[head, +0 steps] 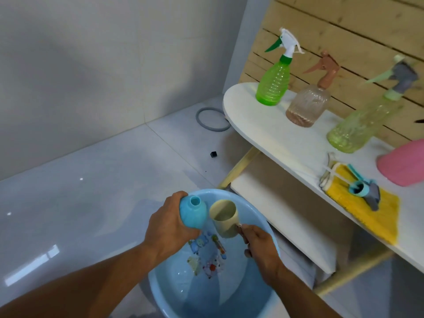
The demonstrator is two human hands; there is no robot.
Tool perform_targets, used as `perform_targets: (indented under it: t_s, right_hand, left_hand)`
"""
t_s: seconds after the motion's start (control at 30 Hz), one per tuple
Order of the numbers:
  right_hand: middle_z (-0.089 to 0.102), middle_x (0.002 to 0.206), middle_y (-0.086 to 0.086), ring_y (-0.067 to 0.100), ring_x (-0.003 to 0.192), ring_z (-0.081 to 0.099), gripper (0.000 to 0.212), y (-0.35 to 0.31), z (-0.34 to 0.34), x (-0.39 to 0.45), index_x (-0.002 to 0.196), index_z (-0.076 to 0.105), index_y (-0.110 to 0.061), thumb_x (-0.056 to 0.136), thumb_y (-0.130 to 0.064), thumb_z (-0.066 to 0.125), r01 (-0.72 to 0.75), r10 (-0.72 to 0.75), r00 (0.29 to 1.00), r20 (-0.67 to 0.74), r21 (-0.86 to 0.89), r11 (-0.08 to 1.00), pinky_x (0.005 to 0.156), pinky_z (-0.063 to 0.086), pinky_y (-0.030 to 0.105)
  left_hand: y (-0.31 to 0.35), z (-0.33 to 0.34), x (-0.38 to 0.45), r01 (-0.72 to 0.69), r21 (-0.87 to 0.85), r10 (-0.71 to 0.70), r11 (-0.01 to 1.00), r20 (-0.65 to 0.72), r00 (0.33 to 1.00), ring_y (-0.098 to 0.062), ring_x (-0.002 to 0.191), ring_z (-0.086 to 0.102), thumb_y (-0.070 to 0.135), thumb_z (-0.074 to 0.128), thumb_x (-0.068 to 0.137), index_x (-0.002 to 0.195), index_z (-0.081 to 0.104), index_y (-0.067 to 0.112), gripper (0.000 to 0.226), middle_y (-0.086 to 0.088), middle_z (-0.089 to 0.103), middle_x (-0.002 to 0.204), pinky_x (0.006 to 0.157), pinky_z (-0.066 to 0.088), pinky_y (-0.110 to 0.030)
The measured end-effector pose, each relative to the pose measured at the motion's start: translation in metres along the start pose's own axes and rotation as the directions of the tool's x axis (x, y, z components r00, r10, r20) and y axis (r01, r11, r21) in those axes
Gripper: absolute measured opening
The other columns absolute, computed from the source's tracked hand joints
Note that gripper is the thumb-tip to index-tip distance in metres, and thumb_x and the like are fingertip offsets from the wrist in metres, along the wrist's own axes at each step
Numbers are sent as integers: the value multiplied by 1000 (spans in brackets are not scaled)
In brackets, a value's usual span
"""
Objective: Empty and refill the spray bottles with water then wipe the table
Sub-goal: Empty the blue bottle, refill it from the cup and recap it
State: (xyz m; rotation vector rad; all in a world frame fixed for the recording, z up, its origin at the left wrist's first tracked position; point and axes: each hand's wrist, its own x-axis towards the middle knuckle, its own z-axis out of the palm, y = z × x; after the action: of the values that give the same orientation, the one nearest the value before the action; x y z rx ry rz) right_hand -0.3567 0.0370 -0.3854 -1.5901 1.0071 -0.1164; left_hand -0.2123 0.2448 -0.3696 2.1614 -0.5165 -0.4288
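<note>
The uncapped blue bottle [192, 212] is held over the blue basin [259, 216], the left hand [168, 228] wrapped round its body. The right hand [260, 245] pinches the handle of a beige cup [224, 218] just beside the bottle mouth. Judgement: refilling of this bottle is in progress. Its spray head [364, 190] lies on the yellow cloth [367, 210]. Three capped bottles [273, 86] remain on the tabletop [286, 138]; wiping is not yet done.

Soft light, floor glare, blurred edges

A tiled home washroom corner — glossy floor tiles [91, 180], wash basin [257, 216], slatted wooden backboard [344, 31].
</note>
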Motion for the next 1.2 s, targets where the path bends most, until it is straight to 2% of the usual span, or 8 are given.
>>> perform_targets:
  t_s: [0.1, 0.23, 0.37, 0.53, 0.7, 0.83, 0.97, 1.2]
  right_hand:
    - [54, 73, 0, 11, 61, 44, 30, -24, -20, -10, 89, 71, -7, 97, -35, 66, 76, -75, 996, -56, 12, 997, 55, 40, 27]
    - [61, 75, 2, 10, 60, 46, 31, -56, -42, -24, 72, 68, -18, 93, -41, 70, 202, -202, 977, -74, -15, 979, 53, 41, 27]
    - [57, 70, -1, 11, 59, 42, 32, -82, -54, -39, 78, 68, -16, 91, -45, 72, 320, -321, 945, -63, -26, 947, 58, 40, 34]
    - [51, 61, -12, 4, 57, 40, 25, -111, -65, -61, 79, 68, -22, 93, -41, 70, 514, -528, 848, -36, -181, 838, 53, 39, 18]
    - [56, 67, -12, 2, 61, 46, 18, -129, -68, -80, 86, 70, -25, 94, -41, 69, 565, -584, 811, 21, -282, 775, 56, 41, 17]
    - [64, 82, -13, 6, 76, 57, 11, -138, -67, -90, 93, 72, -31, 95, -41, 67, 600, -637, 769, 49, -399, 693, 64, 45, 15]
    - [63, 89, -19, 7, 83, 59, 9, -143, -65, -94, 98, 73, -31, 95, -36, 67, 633, -690, 720, 69, -472, 614, 66, 43, 13]
    - [63, 89, -15, 8, 83, 58, 19, -148, -64, -96, 102, 75, -26, 96, -40, 64, 664, -765, 632, 120, -593, 455, 70, 49, 29]
  left_hand:
    - [6, 5, -8, 39, 9, -39, 999, 26, 999, -20, 108, 62, 36, 95, 60, 136, 41, 42, 93, 13, 56, 125, 94, 54, -44]
    - [17, 11, -17, 57, 33, -59, 998, 55, 997, -21, 110, 61, 40, 92, 57, 138, 40, 43, 96, 14, 56, 125, 95, 52, -39]
    - [29, 14, -21, 40, 40, -43, 998, 71, 997, -18, 107, 60, 45, 92, 55, 137, 44, 45, 95, 16, 57, 123, 87, 50, -30]
    - [49, 12, -21, 5, 67, -10, 998, 84, 996, -22, 110, 60, 44, 92, 56, 134, 44, 45, 92, 15, 56, 123, 93, 55, -41]
    - [58, 8, -18, -21, 79, 14, 997, 83, 996, -23, 113, 59, 43, 96, 60, 137, 44, 39, 93, 12, 56, 126, 95, 54, -42]
    - [61, 4, -18, -37, 96, 29, 995, 81, 996, -21, 113, 58, 44, 96, 61, 138, 43, 38, 92, 12, 55, 127, 96, 54, -42]
    - [61, 0, -19, -40, 106, 31, 994, 82, 996, -21, 111, 59, 45, 95, 61, 136, 43, 39, 92, 12, 55, 127, 96, 55, -43]
    - [62, 0, -19, -44, 127, 35, 991, 74, 997, -20, 109, 59, 47, 95, 60, 135, 43, 40, 92, 13, 55, 126, 97, 54, -44]
